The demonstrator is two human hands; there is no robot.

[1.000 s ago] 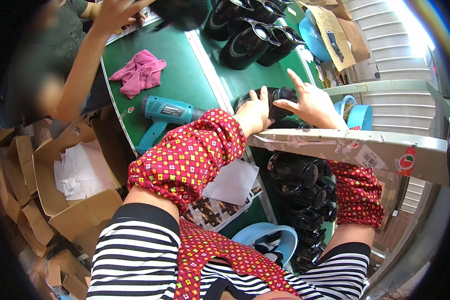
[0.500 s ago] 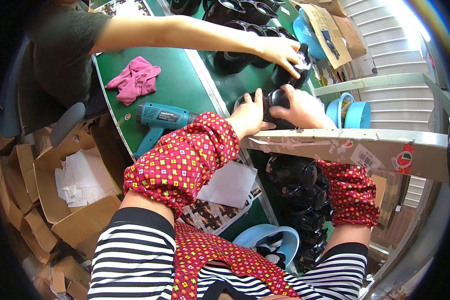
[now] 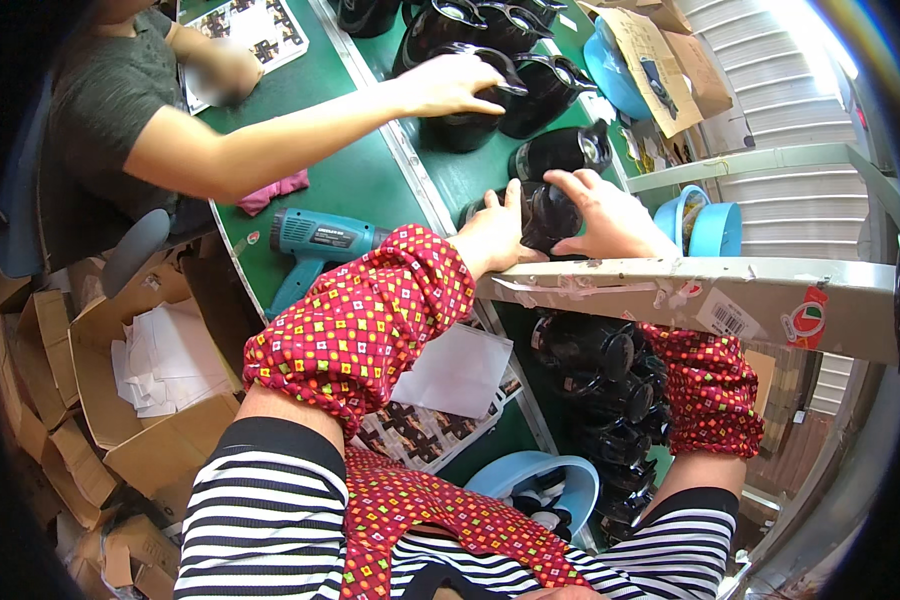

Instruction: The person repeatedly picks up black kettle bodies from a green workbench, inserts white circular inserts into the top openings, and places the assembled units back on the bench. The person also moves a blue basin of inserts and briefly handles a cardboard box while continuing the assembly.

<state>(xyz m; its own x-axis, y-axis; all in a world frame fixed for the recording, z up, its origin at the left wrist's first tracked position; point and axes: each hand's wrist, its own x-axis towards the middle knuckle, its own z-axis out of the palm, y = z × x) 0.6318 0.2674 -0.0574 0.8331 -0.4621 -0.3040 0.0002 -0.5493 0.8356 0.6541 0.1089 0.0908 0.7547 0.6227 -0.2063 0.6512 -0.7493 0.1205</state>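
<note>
A glossy black jug (image 3: 550,217) lies tilted on the conveyor between my hands. My left hand (image 3: 492,235) is closed around its near left side. Over the other end, my right hand (image 3: 618,222) has its fingers spread, the thumb apart from the index finger; how firmly it touches the jug is hard to see. Just beyond lies another black jug (image 3: 560,152) with its spout toward the right. A co-worker's hand (image 3: 460,85) reaches across to a standing black jug (image 3: 465,128) in the group at the back.
A teal heat gun (image 3: 325,235) and a pink cloth (image 3: 270,193) lie on the green table left. A pale metal bar (image 3: 710,300) crosses above my right forearm. More black jugs (image 3: 595,350) stand below it, near a blue basin (image 3: 580,485). Open cartons (image 3: 160,440) fill the left.
The co-worker's hand has let go of the far jug and moved left to another one. My right hand's fingers have spread and lifted somewhat from the jug.
</note>
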